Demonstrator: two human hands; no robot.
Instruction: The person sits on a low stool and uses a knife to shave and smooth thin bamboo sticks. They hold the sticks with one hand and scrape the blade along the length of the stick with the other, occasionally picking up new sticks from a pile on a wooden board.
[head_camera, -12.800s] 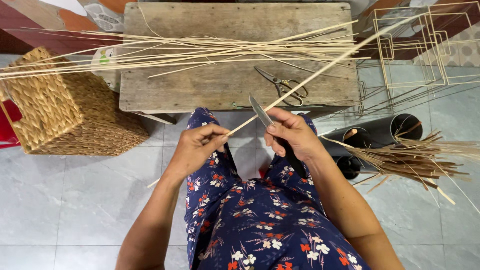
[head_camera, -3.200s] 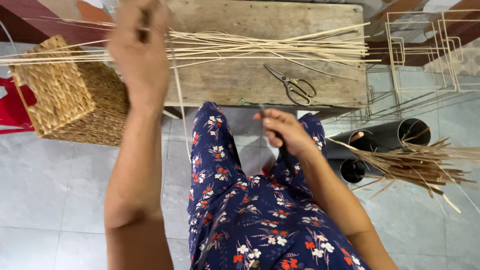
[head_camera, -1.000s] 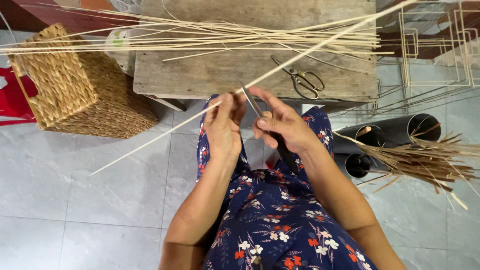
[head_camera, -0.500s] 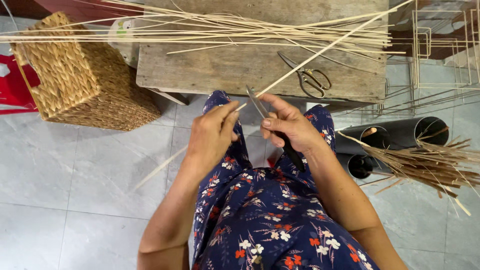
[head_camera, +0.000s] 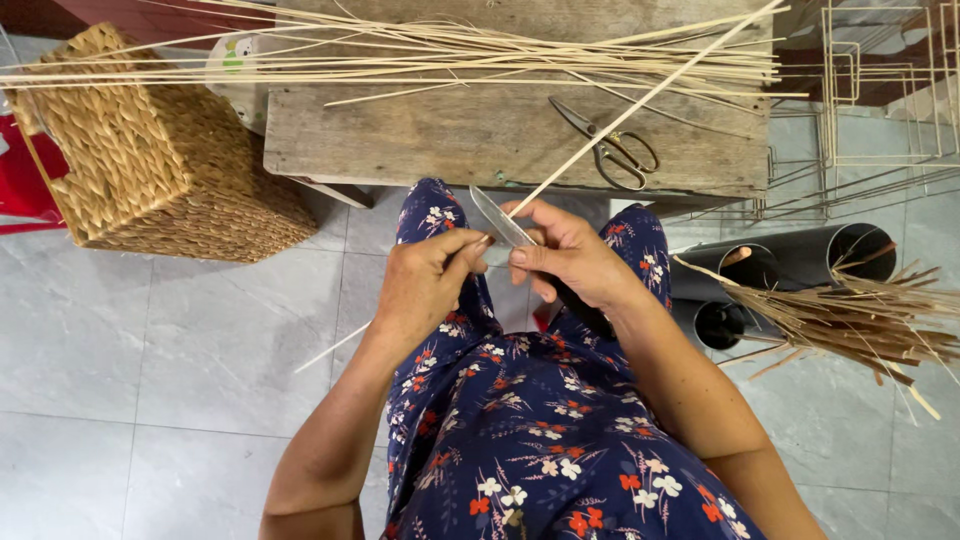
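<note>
Head view: the right hand (head_camera: 575, 262) is closed around a knife (head_camera: 503, 219), its blade pointing up and left, laid against a long pale stick (head_camera: 640, 103). The left hand (head_camera: 425, 285) pinches the stick just beside the blade. The stick slants from the bench's (head_camera: 420, 140) far right corner down between the hands. Scissors (head_camera: 612, 150) lie on the bench near a stick bundle (head_camera: 420, 50). A basket (head_camera: 150, 170) stands left; dark pipes (head_camera: 800, 260) stand right.

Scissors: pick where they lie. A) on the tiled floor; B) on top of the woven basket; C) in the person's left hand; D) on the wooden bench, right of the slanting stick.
D: the scissors lie flat on the wooden bench, just right of the slanting stick.
</note>
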